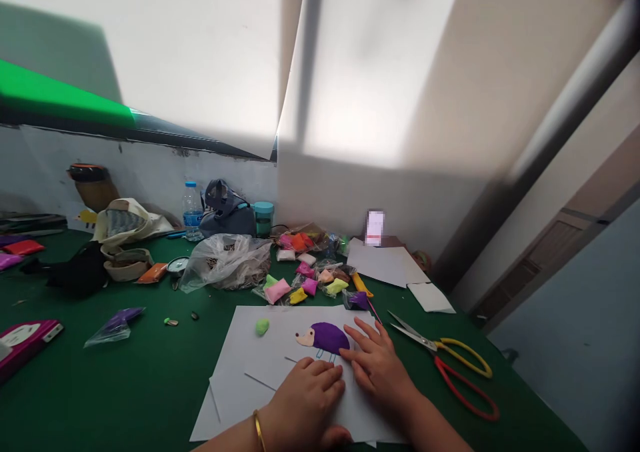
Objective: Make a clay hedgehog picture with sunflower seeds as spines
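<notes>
On white paper (225, 365) lies a hedgehog picture (330, 338) with a purple clay body, a pale clay face and blue outlined legs. My right hand (377, 362) rests at its right edge, fingers spread, fingertips on the purple clay and paper. Below the legs, my left hand (310, 399), with a gold bracelet at the wrist, lies flat on the paper, fingers slightly bent and nothing visible in them. A green clay lump (262, 327) sits at the sheet's upper left. Thin dark strips or lines show left of my left hand.
Open scissors (435, 347) with yellow and red handles lie to the right. Behind the paper are colored clay packets (277, 291), a clear plastic bag (227, 262), a water bottle (192, 213) and a propped phone (374, 228). A purple packet (117, 325) lies at left.
</notes>
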The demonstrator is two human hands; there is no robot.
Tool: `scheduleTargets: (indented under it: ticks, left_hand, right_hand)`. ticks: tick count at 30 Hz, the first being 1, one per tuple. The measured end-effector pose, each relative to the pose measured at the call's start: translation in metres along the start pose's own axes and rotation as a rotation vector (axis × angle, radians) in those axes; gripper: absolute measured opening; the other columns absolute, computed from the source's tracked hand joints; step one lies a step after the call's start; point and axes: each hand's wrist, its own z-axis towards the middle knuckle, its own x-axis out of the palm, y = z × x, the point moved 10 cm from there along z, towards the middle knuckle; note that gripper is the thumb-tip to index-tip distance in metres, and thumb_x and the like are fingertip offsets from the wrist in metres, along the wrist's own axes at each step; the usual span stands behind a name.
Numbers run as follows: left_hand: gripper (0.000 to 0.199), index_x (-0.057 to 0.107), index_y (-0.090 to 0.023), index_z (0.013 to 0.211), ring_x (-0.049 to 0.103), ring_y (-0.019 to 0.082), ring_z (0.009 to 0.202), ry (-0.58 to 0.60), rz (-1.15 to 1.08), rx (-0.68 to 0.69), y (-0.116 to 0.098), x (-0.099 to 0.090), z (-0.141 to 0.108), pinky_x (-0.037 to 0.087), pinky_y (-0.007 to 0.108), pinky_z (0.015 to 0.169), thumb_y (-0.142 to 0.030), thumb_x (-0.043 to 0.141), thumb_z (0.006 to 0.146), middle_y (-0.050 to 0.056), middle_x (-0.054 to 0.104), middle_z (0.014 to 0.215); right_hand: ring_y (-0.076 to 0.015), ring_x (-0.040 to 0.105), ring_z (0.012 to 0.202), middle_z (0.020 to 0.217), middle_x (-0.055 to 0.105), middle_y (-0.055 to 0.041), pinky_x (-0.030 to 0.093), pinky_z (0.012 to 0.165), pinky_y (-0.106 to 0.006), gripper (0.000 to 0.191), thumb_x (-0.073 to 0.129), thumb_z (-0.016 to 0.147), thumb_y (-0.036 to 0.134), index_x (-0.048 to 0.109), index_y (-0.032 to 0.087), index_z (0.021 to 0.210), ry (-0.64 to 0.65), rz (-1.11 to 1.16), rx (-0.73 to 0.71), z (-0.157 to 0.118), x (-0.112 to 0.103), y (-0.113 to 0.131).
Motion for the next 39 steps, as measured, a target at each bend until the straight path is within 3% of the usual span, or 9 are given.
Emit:
scheduleTargets:
  ticks: [6, 10, 14, 21, 27, 33, 39]
  left_hand:
    - [0.064, 0.052, -0.020, 0.129, 0.055, 0.029, 0.119, -0.003, 0.025, 0.005, -0.001, 0.003, 0.001, 0.039, 0.045, 0.098, -0.066, 0.055, 0.085, 0.009, 0.059, 0.137]
    - [0.064, 0.053, -0.020, 0.127, 0.055, 0.029, 0.118, -0.015, 0.036, 0.020, 0.000, 0.004, 0.001, 0.039, 0.044, 0.098, -0.067, 0.055, 0.084, 0.009, 0.059, 0.136]
    - [0.064, 0.053, -0.020, 0.128, 0.056, 0.029, 0.118, -0.018, 0.032, 0.033, -0.001, 0.001, 0.001, 0.039, 0.043, 0.098, -0.068, 0.052, 0.086, 0.010, 0.060, 0.134]
    - [0.063, 0.054, -0.022, 0.128, 0.056, 0.029, 0.118, -0.012, 0.012, 0.022, -0.002, 0.000, 0.001, 0.039, 0.042, 0.098, -0.067, 0.056, 0.084, 0.009, 0.060, 0.135]
    - [0.061, 0.055, -0.021, 0.125, 0.056, 0.029, 0.117, 0.004, -0.013, -0.017, 0.001, 0.002, 0.002, 0.038, 0.043, 0.099, -0.065, 0.060, 0.083, 0.009, 0.065, 0.126]
    - [0.062, 0.053, -0.020, 0.128, 0.055, 0.030, 0.119, 0.016, 0.001, 0.011, -0.002, 0.000, 0.002, 0.038, 0.044, 0.099, -0.065, 0.056, 0.085, 0.011, 0.061, 0.131]
    - [0.062, 0.056, -0.021, 0.125, 0.057, 0.029, 0.115, -0.005, 0.001, -0.004, 0.000, 0.001, 0.002, 0.039, 0.042, 0.097, -0.067, 0.057, 0.084, 0.010, 0.066, 0.124]
  right_hand:
    - [-0.0309, 0.039, 0.140, 0.146, 0.051, -0.0023, 0.025, 0.114, -0.060, 0.038, 0.055, 0.087, 0.024, 0.066, 0.035, 0.122, -0.021, 0.045, 0.067, 0.004, 0.004, -0.010]
    - [-0.0307, 0.032, 0.143, 0.152, 0.044, -0.0054, 0.023, 0.116, -0.058, 0.057, 0.060, 0.086, 0.035, 0.049, 0.029, 0.141, 0.007, 0.089, 0.229, 0.015, 0.012, -0.025]
    - [-0.0294, 0.026, 0.147, 0.155, 0.038, -0.0050, 0.018, 0.118, -0.055, 0.070, 0.064, 0.080, 0.034, 0.042, 0.028, 0.146, 0.040, 0.120, 0.291, 0.023, 0.018, -0.027]
    - [-0.0284, 0.024, 0.147, 0.155, 0.038, -0.0061, 0.021, 0.118, -0.053, 0.067, 0.060, 0.083, 0.032, 0.040, 0.028, 0.147, 0.045, 0.192, 0.315, 0.027, 0.020, -0.028]
    - [-0.0279, 0.021, 0.148, 0.157, 0.035, -0.0037, 0.014, 0.119, -0.053, 0.073, 0.063, 0.078, 0.030, 0.040, 0.029, 0.147, 0.073, 0.192, 0.347, 0.034, 0.026, -0.024]
    - [-0.0274, 0.022, 0.148, 0.157, 0.035, -0.0053, 0.020, 0.119, -0.050, 0.073, 0.063, 0.079, 0.033, 0.040, 0.026, 0.147, 0.048, 0.256, 0.349, 0.037, 0.027, -0.026]
    - [-0.0308, 0.023, 0.147, 0.156, 0.036, -0.0061, 0.018, 0.119, -0.054, 0.074, 0.066, 0.077, 0.034, 0.042, 0.027, 0.146, 0.035, 0.209, 0.381, 0.042, 0.028, -0.022]
